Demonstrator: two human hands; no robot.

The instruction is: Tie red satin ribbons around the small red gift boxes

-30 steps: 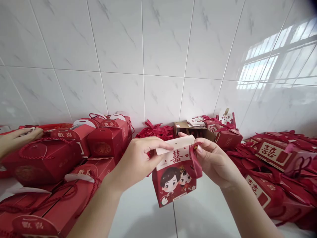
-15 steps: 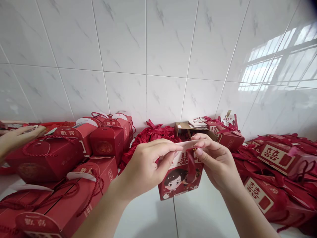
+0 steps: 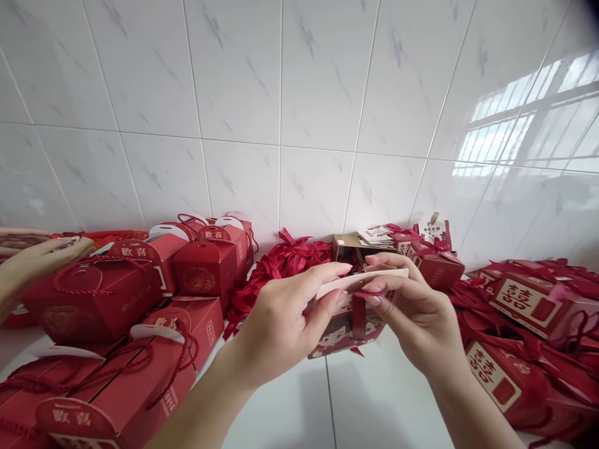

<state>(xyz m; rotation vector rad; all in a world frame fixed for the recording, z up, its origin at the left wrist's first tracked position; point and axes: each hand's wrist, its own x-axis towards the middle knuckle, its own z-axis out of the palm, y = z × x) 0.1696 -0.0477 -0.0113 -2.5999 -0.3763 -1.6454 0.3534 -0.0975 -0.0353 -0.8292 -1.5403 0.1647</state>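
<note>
Between both hands, above the floor, is a small red gift box (image 3: 333,340) with cartoon faces on its front and a pale top edge. My left hand (image 3: 287,312) grips the box's upper left edge between thumb and fingers. At the upper right, my right hand (image 3: 414,302) pinches a dark red ribbon (image 3: 359,317) against the top edge with thumb and fingertips. The ribbon hangs down over the box's front, and a ribbon tip pokes out below it. The box's right side is partly hidden by my right fingers.
Red gift boxes with rope handles (image 3: 140,355) are stacked at left, near another person's hand (image 3: 44,255). Loose red ribbons (image 3: 297,257) lie by the tiled wall (image 3: 243,181). Further right are an open cardboard box (image 3: 344,241), white cards (image 3: 375,236) and ribboned red boxes (image 3: 526,299).
The gift box has tilted, so its front looks foreshortened and its pale top edge shows more. My right fingers have shifted along the ribbon at the top. The other person's hand has moved slightly right.
</note>
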